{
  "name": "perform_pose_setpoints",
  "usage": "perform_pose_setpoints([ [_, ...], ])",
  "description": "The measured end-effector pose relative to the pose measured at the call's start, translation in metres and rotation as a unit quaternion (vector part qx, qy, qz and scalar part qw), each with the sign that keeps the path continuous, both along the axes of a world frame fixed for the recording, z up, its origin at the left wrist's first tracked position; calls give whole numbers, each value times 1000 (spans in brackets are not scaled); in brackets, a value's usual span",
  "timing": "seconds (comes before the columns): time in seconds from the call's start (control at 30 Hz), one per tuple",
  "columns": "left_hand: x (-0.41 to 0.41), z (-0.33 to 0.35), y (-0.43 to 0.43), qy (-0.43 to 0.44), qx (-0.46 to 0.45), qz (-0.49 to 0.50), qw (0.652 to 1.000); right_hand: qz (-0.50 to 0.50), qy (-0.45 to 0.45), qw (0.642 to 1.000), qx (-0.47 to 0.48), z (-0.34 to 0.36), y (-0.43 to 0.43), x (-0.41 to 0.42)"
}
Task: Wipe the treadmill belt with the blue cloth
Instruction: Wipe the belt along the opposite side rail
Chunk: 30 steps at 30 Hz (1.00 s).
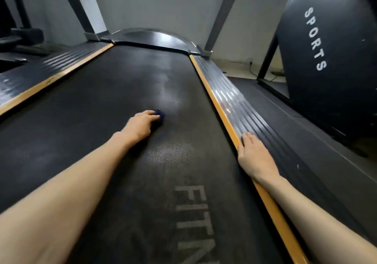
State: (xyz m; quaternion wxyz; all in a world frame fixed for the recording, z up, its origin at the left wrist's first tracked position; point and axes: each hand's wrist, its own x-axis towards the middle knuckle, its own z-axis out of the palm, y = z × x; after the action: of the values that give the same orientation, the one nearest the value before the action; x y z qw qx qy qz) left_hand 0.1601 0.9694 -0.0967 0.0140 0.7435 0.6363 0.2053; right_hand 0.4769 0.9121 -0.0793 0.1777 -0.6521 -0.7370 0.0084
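The black treadmill belt (106, 104) runs away from me, with grey lettering near the bottom and a pale streak up its middle. My left hand (140, 124) presses down on the belt's centre, closed over the blue cloth (160, 114), of which only a small dark-blue edge shows past the fingertips. My right hand (254, 155) lies flat with fingers spread on the right side rail (240, 108), across its orange strip, holding nothing.
Orange-edged ribbed rails border the belt on both sides, the left rail (51, 68) among them. A curved black motor hood (155, 38) and two slanted uprights close the far end. A dark panel reading SPORTS (326, 49) stands at right, beside another machine's deck.
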Motion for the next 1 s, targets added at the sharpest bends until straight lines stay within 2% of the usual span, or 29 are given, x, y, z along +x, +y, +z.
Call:
perform_pose_setpoints([
  [0.07,4,1,5,-19,-26,91,995,1,6,1000,-1,-3,4,2],
  [0.13,32,6,3,-50,-16,79,996,-2,15,1000,-6,-4,5,2],
  [0.2,72,11,-4,-56,-1,-16,998,-3,16,1000,-3,-4,6,2],
  [0.27,110,9,-25,-36,2,-155,987,-3,18,1000,-3,-4,6,2],
  [0.37,128,2,-63,-12,4,-352,936,1,15,1000,9,-5,5,3],
  [0.43,109,3,-62,17,3,-409,912,2,12,1000,11,-4,4,4],
  [0.5,91,0,-31,26,30,-340,940,2,10,1000,9,-4,2,4],
  [0.57,80,-2,-2,9,34,-160,987,-2,12,1000,3,-5,3,2],
  [0.6,83,-3,5,2,26,-76,997,-7,20,1000,4,-5,4,2],
  [0.67,99,-5,2,-12,14,-10,1000,-17,42,999,1,-4,8,3],
  [0.73,116,-1,-20,-17,16,-67,997,-21,57,998,-8,-2,7,2],
  [0.8,125,5,-55,-28,35,-191,981,-20,58,998,-11,-2,5,2],
  [0.9,128,6,-126,-13,27,-393,919,-8,34,999,-2,-4,2,2],
  [0.97,120,-1,-145,34,28,-440,897,2,20,1000,-2,-3,1,3],
  [1.0,116,-3,-137,63,49,-430,899,4,18,1000,-7,-2,-1,3],
])
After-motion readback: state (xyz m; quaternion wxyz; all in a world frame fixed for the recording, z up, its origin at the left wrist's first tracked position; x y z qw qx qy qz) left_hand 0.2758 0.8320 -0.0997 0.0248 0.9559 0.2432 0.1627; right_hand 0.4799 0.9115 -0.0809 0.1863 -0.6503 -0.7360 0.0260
